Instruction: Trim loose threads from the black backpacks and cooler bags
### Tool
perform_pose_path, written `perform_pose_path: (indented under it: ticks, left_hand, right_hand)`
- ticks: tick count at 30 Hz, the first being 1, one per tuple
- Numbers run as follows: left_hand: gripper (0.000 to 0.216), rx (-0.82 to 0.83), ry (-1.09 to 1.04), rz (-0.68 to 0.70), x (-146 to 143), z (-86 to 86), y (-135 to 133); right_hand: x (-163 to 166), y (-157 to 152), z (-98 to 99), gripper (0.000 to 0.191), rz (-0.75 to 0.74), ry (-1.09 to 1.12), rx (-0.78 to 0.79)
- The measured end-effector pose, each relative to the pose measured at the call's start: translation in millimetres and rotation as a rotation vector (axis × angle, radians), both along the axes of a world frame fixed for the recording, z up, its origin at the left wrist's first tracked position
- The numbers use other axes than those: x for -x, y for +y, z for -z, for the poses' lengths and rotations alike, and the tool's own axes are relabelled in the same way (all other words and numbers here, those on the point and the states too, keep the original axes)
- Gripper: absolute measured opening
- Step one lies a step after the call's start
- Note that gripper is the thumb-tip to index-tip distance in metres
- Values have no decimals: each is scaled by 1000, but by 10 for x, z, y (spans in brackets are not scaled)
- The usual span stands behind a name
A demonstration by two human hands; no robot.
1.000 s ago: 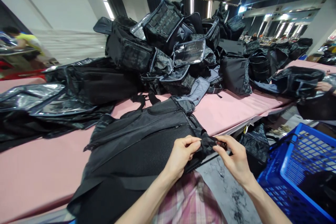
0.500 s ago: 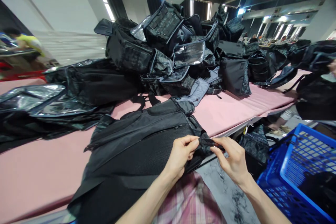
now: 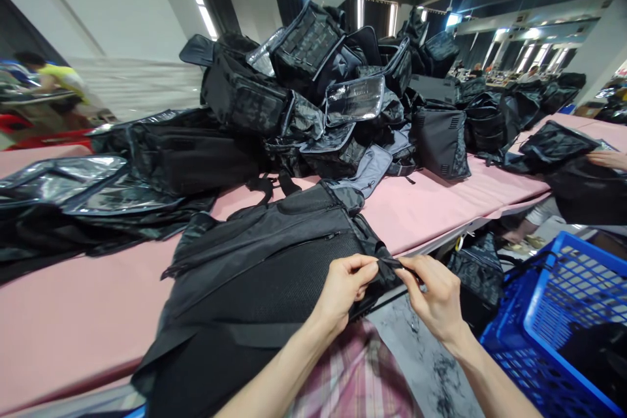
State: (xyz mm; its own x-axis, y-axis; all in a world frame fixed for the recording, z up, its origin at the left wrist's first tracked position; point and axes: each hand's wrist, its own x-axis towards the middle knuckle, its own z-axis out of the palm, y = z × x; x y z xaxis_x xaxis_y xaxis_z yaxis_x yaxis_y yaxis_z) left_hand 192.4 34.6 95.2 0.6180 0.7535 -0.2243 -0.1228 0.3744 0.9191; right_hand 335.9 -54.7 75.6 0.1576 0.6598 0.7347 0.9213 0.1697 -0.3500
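A black backpack (image 3: pixel 289 268) with a mesh panel lies across the table edge in front of me, partly hanging over my side. At its right edge, my left hand (image 3: pixel 349 289) is closed, thumb and forefinger pinching a short black strap (image 3: pixel 389 262). My right hand (image 3: pixel 435 294) pinches the same strap a little farther right, with the strap stretched between both hands. The strap's ends are hidden by my fingers and the dark fabric.
Camouflage bags (image 3: pixel 306 55) are piled high on the pink table (image 3: pixel 411 206). Bags with silver lining (image 3: pixel 102 192) lie to the left. A blue plastic crate (image 3: pixel 543 300) stands at my lower right. At the far right, a person's hand (image 3: pixel 610 159) is beside a dark bag (image 3: pixel 558 144).
Between my hands the strap has turned and looks narrower; both hands keep their grip. At the far right, the other person's hand and a dark bag now show over the table.
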Motion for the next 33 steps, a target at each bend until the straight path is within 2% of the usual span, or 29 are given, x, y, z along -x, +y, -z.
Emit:
perform_pose_path:
  ticks: [4, 12, 20, 33]
  left_hand:
    - [40, 21, -10, -27, -3, -3, 30]
    - [41, 51, -45, -37, -27, 5, 28]
    - [41, 48, -18, -51, -36, -16, 5]
    - [32, -63, 14, -34, -48, -21, -57]
  right_hand:
    - [-29, -32, 12, 10, -13, 71, 4]
    - [-1, -48, 26, 17, -21, -38, -10]
    - [11, -21, 18, 15, -22, -2, -17]
    - [-11, -42, 44, 11, -12, 84, 1]
